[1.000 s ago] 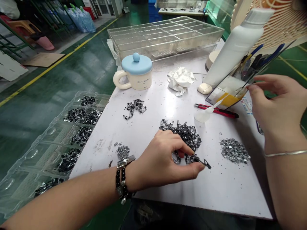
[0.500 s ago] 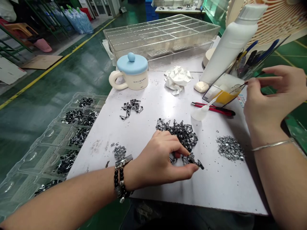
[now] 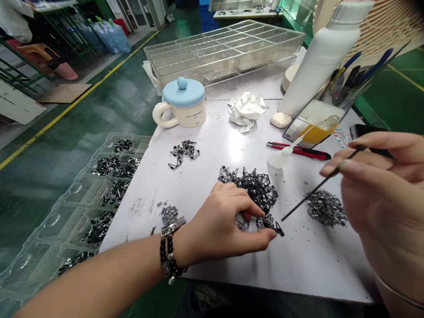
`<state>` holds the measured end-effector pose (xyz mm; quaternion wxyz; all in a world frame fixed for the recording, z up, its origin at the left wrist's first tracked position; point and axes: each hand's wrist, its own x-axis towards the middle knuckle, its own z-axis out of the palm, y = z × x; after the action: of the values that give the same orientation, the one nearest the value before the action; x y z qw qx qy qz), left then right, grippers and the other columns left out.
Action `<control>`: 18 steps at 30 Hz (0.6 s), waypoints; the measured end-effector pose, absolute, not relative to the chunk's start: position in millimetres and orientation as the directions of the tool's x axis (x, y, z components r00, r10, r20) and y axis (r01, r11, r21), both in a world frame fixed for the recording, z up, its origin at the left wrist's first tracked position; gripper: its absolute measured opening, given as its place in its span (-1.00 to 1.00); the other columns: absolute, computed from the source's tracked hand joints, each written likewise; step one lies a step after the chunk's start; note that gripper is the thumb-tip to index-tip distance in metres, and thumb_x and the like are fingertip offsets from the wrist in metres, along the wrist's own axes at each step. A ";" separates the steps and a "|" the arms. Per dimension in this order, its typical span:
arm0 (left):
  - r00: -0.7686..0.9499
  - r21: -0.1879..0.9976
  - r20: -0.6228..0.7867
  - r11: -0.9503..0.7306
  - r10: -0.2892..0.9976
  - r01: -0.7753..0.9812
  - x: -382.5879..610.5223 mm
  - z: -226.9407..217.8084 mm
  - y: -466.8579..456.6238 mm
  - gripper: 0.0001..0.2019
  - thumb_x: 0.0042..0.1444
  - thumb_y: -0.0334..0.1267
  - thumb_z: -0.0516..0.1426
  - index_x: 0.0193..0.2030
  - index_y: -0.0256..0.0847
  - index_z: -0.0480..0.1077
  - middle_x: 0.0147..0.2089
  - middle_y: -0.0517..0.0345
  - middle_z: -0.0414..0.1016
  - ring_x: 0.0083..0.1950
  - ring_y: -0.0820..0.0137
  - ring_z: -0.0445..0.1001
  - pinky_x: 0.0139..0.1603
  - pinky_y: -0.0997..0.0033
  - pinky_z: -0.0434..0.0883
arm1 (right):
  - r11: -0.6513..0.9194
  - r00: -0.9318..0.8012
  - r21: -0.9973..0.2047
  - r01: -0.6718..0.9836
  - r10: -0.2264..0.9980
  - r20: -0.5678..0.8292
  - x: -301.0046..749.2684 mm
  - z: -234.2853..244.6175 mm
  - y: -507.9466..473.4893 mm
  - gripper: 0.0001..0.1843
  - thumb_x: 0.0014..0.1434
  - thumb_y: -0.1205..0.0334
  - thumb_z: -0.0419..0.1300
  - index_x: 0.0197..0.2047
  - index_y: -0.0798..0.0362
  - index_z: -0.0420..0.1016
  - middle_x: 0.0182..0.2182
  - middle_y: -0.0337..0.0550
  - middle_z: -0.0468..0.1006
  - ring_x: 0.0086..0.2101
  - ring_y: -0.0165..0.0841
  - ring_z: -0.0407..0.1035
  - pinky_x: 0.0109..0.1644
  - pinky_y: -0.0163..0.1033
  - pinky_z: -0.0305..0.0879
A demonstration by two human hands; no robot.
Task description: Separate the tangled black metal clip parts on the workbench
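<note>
My left hand (image 3: pixel 225 225) rests on the white table (image 3: pixel 205 168) and pinches a small black metal clip (image 3: pixel 273 225) between thumb and fingers, at the near edge of a pile of black clips (image 3: pixel 255 185). My right hand (image 3: pixel 380 194) is closed on a thin black stick (image 3: pixel 318 187). The stick slants down to the left, and its tip hangs just right of the held clip. A heap of small silver parts (image 3: pixel 326 207) lies under the stick, right of the black pile.
A blue-lidded mug (image 3: pixel 185 104), crumpled tissue (image 3: pixel 247 110), white bottle (image 3: pixel 318 57), clear holder with yellow liquid (image 3: pixel 314 130), red-black knife (image 3: pixel 300 150) and clear compartment trays (image 3: pixel 225 48) stand at the back. A plastic tray (image 3: pixel 99 185) holding clips lies left of the table. Smaller clip piles (image 3: pixel 183 150) dot the surface.
My right hand has come down from the holder at the back right towards me with the thin stick, bringing its tip close to the clip. My left hand has stayed in place.
</note>
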<state>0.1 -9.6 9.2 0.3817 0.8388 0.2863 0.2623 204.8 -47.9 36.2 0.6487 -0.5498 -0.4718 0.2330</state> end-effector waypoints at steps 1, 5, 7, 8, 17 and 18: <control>0.698 0.791 0.221 -0.544 0.681 0.281 0.2 9.6 -9.3 -0.80 -0.09 -0.21 0.32 -0.39 -0.31 0.50 -0.48 0.15 0.49 -0.36 0.37 0.41 -0.18 0.25 0.28 | 0.266 0.449 -0.947 0.181 0.834 0.320 199.7 36.0 -47.3 -0.71 0.00 0.41 0.29 -0.16 0.03 0.49 -0.45 -0.23 0.53 -0.42 -0.42 0.46 -0.22 -0.25 0.38; 0.694 0.798 0.218 -0.535 0.686 0.277 0.6 10.7 -8.7 -0.79 -0.09 -0.22 0.32 -0.39 -0.33 0.50 -0.48 0.15 0.48 -0.36 0.37 0.41 -0.19 0.25 0.27 | 0.176 0.440 -0.964 0.201 0.863 0.249 196.0 35.5 -48.0 -0.72 -0.04 0.36 0.34 -0.20 0.00 0.51 -0.48 -0.25 0.57 -0.44 -0.40 0.48 -0.25 -0.29 0.41; 0.694 0.802 0.216 -0.531 0.686 0.275 0.4 11.0 -9.2 -0.79 -0.09 -0.22 0.32 -0.39 -0.34 0.50 -0.48 0.14 0.48 -0.36 0.38 0.41 -0.19 0.24 0.27 | 0.157 0.428 -0.964 0.214 0.872 0.237 197.2 35.0 -49.6 -0.72 -0.05 0.32 0.36 -0.21 -0.03 0.51 -0.49 -0.29 0.57 -0.44 -0.40 0.50 -0.24 -0.31 0.42; 0.694 0.801 0.215 -0.530 0.687 0.276 0.2 11.1 -9.5 -0.80 -0.10 -0.23 0.32 -0.39 -0.34 0.50 -0.48 0.14 0.48 -0.37 0.38 0.41 -0.20 0.24 0.26 | 0.152 0.423 -0.963 0.221 0.875 0.235 197.4 34.7 -50.3 -0.72 -0.05 0.30 0.37 -0.21 -0.04 0.51 -0.49 -0.30 0.57 -0.44 -0.41 0.50 -0.24 -0.32 0.42; 0.690 0.797 0.230 -0.540 0.686 0.271 0.2 10.3 -10.8 -0.79 -0.11 -0.23 0.33 -0.39 -0.34 0.50 -0.47 0.14 0.49 -0.36 0.37 0.41 -0.21 0.24 0.26 | 0.149 0.433 -0.953 0.264 0.864 0.256 194.1 35.8 -51.9 -0.72 -0.06 0.26 0.38 -0.22 -0.04 0.51 -0.49 -0.31 0.57 -0.43 -0.39 0.50 -0.20 -0.29 0.40; 0.690 0.796 0.233 -0.542 0.686 0.269 0.4 10.1 -10.7 -0.79 -0.11 -0.23 0.33 -0.39 -0.34 0.50 -0.47 0.14 0.49 -0.36 0.37 0.41 -0.21 0.24 0.26 | 0.147 0.431 -0.953 0.266 0.866 0.254 193.5 36.2 -52.3 -0.71 -0.06 0.26 0.38 -0.22 -0.04 0.51 -0.50 -0.31 0.56 -0.44 -0.38 0.50 -0.19 -0.27 0.40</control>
<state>0.4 -10.7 10.1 0.3841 0.8350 0.2858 0.2712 193.5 -52.3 36.2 0.5942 -0.6022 -0.4697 0.2524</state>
